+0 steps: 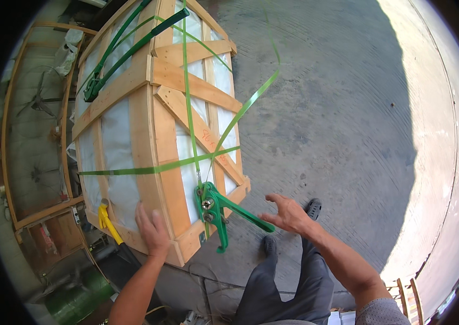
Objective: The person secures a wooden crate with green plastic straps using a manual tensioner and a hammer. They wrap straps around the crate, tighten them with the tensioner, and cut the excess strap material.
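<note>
A wooden crate (142, 122) with white-wrapped contents stands before me, bound with green straps (159, 169). A green strap tensioner (208, 205) hangs on the upright strap at the crate's near right side, its long handle pointing right. My left hand (152, 230) lies against the crate by its lower corner, fingers stretched and holding nothing. Just off the end of the tensioner's handle, my right hand (289, 215) is open with its fingers apart. Whether a fingertip touches the handle I cannot tell. A loose strap tail (248, 104) arcs out to the right of the crate.
A green long-handled strap sealer (116, 59) lies on the crate. A hammer with a yellow handle (109, 222) sits at the crate's left edge. A wooden frame with fans (34, 124) and a green roll (78, 295) are at left. Concrete floor (327, 108) extends right.
</note>
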`<state>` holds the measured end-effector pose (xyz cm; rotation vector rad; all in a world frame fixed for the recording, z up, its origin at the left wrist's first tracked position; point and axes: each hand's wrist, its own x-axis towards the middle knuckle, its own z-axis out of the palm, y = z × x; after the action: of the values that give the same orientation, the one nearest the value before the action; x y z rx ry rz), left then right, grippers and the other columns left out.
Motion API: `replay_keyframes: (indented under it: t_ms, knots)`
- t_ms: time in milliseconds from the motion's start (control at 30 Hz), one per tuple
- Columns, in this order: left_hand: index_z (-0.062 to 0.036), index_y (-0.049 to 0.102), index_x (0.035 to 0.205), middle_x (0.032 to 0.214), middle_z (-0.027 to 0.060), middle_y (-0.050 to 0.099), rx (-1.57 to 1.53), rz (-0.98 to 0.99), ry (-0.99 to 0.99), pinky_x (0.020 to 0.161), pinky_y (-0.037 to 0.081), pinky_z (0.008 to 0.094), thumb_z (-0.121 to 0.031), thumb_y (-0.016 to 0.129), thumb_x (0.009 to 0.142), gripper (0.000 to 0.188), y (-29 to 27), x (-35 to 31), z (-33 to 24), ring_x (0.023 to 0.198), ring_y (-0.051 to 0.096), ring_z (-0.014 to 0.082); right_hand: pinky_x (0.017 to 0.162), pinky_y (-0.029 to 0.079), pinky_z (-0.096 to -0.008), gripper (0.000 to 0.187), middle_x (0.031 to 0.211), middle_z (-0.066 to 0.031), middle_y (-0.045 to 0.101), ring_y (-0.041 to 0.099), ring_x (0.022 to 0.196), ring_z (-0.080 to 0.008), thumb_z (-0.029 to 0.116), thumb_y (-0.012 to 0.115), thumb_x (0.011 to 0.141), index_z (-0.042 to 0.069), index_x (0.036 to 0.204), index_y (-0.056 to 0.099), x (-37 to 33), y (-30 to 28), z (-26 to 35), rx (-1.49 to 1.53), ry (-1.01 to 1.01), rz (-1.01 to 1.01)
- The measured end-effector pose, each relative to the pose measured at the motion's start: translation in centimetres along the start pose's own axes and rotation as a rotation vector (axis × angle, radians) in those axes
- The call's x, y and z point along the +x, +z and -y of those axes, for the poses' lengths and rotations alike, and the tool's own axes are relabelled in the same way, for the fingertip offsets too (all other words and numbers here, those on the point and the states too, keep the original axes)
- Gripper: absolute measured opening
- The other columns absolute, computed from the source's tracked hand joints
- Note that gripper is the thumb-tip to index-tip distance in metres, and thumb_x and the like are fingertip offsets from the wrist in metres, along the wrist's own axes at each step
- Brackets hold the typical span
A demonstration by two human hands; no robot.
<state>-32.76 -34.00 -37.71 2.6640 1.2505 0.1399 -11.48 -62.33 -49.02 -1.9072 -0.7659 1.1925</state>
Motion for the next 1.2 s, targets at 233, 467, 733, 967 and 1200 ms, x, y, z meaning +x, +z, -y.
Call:
replay_keyframes:
  t_ms: [233,467,733,967,1200]
  knots:
    - [0.0118,0.034,0.129,0.131,0.0283,0.038,0.024,0.012,0.023,0.103,0.029,0.0440,-0.020,0.039,0.095,0.047,0.1,-0.3,0.6,0.122,0.037,0.0426,0.086,0.045,-0.0324,0.061,0.103,-0.0107,0.059,0.055,0.099,-0.0211,0.049,0.064,0.080,0.000,0.116,0.054,4.5,16.5,-3.0,0.745,0.104,0.686]
    - [0.0122,0.032,0.130,0.131,0.0277,0.037,0.032,0.067,0.005,0.104,0.028,0.0421,-0.022,0.035,0.097,0.047,0.3,-0.3,1.5,0.123,0.036,0.0412,0.085,0.045,-0.0327,0.045,0.100,-0.0080,0.062,0.057,0.093,-0.0168,0.042,0.061,0.085,0.003,0.107,0.060,3.2,19.3,-2.4,1.380,0.166,0.624]
    - [0.0133,0.031,0.129,0.131,0.0277,0.037,-0.046,0.082,-0.041,0.105,0.026,0.0401,-0.025,0.031,0.098,0.049,0.4,-0.3,1.2,0.124,0.035,0.0402,0.059,0.049,-0.0309,0.048,0.066,-0.0062,0.060,0.060,0.061,-0.0152,0.046,0.057,0.088,-0.001,0.084,0.061,1.8,23.9,-0.5,1.192,0.204,0.132]
    - [0.0134,0.031,0.130,0.132,0.0279,0.037,-0.024,0.049,-0.022,0.105,0.026,0.0409,-0.025,0.033,0.098,0.050,0.9,-0.4,3.2,0.123,0.036,0.0409,0.056,0.051,-0.0342,0.048,0.064,-0.0096,0.061,0.062,0.056,-0.0186,0.050,0.056,0.085,0.002,0.088,0.063,2.8,22.9,0.5,0.907,0.268,0.097]
    - [0.0131,0.034,0.128,0.130,0.0291,0.038,0.024,-0.008,0.037,0.104,0.028,0.0425,-0.023,0.041,0.095,0.049,0.4,-0.6,1.4,0.122,0.037,0.0428,0.070,0.052,-0.0414,0.060,0.084,-0.0167,0.067,0.065,0.080,-0.0332,0.062,0.058,0.075,0.006,0.096,0.066,7.7,11.0,-7.8,-0.095,0.273,-0.148]
